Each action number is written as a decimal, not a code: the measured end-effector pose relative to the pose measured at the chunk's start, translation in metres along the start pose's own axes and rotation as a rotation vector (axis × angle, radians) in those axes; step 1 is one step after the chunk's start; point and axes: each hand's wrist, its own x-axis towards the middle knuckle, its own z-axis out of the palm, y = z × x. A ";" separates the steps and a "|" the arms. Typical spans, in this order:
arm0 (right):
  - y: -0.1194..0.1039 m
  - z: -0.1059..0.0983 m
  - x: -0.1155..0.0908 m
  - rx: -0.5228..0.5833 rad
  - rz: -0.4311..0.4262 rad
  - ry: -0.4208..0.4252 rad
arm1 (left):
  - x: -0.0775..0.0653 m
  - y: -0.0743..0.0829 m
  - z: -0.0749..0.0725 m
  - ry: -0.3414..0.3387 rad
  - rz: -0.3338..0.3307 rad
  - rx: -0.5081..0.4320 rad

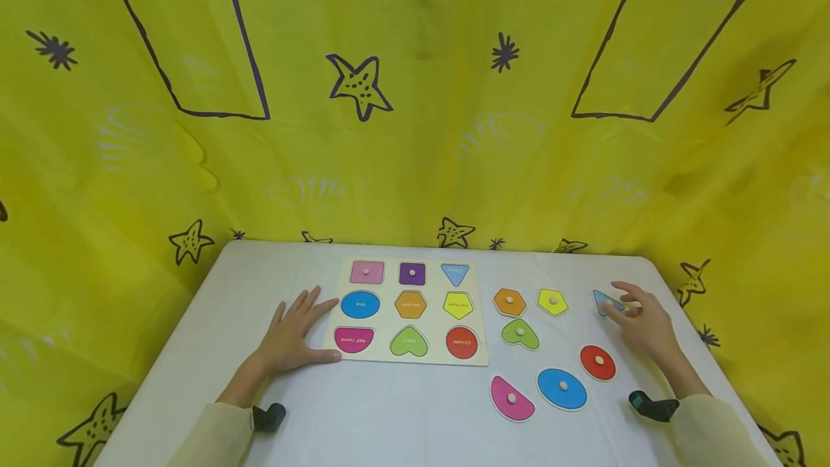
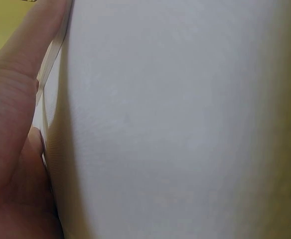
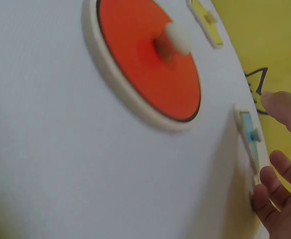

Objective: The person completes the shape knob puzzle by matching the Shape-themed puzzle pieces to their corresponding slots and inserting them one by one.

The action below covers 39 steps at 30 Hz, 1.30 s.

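- L hand: fingers spread apart; index tip & thumb touch L edge of wooden board, approx. mid-surface;
- board: pink rectangle pc in top L slot, purple square pc in top middle slot, both w/ knobs; other slots show printed shapes, e.g. blue triangle top R;
- R of board, loose on surface: orange hexagon pc near board, magenta half-round pc nearer the person, green heart pc just below hexagon;
- next R: yellow pentagon pc in line w/ hexagon; blue oval pc btwn half-round & red circle pc;
- far R: lt. blue triangle pc on surface beyond red circle, partly hidden by R hand; thumb & fingers apart, knob in the gap; can't tell if any fingertip touches it
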 end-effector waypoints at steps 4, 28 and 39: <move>0.006 0.002 -0.001 0.005 0.013 0.015 | 0.001 -0.001 0.000 0.002 0.002 0.003; 0.018 0.007 0.005 0.021 0.076 0.019 | 0.001 -0.003 0.001 -0.002 -0.007 0.016; 0.020 0.010 0.005 0.015 0.056 0.067 | 0.002 -0.003 0.002 -0.010 -0.010 0.013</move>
